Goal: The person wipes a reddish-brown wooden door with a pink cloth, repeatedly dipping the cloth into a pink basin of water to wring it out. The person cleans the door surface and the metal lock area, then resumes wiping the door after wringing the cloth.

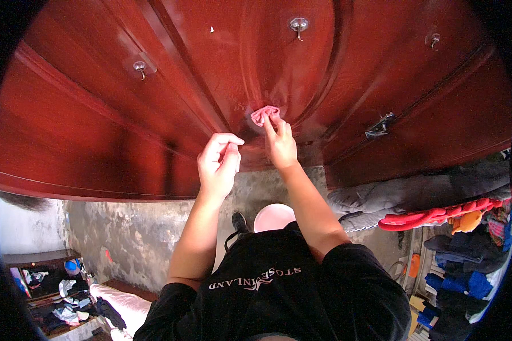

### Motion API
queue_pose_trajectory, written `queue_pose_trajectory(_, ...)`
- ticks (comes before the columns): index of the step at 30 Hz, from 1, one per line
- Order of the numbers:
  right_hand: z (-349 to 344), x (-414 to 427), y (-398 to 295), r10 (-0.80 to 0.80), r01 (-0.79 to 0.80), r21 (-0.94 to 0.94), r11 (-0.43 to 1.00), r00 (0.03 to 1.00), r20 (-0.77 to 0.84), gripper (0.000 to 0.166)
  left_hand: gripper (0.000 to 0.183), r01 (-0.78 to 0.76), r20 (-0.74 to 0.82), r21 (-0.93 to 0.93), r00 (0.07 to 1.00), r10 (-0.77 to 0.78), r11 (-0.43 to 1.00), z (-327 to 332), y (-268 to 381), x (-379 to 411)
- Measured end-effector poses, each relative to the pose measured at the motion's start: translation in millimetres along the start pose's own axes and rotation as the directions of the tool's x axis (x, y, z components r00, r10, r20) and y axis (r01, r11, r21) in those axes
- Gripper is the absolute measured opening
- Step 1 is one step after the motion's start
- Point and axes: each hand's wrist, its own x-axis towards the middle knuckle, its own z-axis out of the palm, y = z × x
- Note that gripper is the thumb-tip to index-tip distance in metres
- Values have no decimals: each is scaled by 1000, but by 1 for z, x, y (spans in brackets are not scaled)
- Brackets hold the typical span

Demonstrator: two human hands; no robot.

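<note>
A folded pink cloth (265,115) is pressed against the glossy red-brown wooden panel (222,64) in front of me. My right hand (280,143) holds it under the fingertips. To its left, my left hand (220,164) is raised near the panel's lower part, fingers curled and thumb close to the index finger, with no object visible in it. Whether it touches the wood cannot be told. Clear adhesive hooks (299,26) are stuck on the panel above the hands, and a metal handle (379,125) is at the right.
A pink basin (274,216) stands on the worn grey floor (123,238) near my shoe (239,221). Grey bedding (375,196) and a red padded item (439,215) lie at the right, with piled clothes beyond. Cluttered shelves (42,258) stand at the lower left.
</note>
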Motion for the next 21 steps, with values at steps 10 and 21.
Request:
queue_pose_trajectory(10,10,-54,52,191,-212,93,973,962,195,71,26,-479,143,574,857,494,664,52,23,70)
queue_pose_trajectory(21,-240,156,-14,-143,220,70,973,815,-562,43,47,-616,271,705,692,669,351,106,75,140)
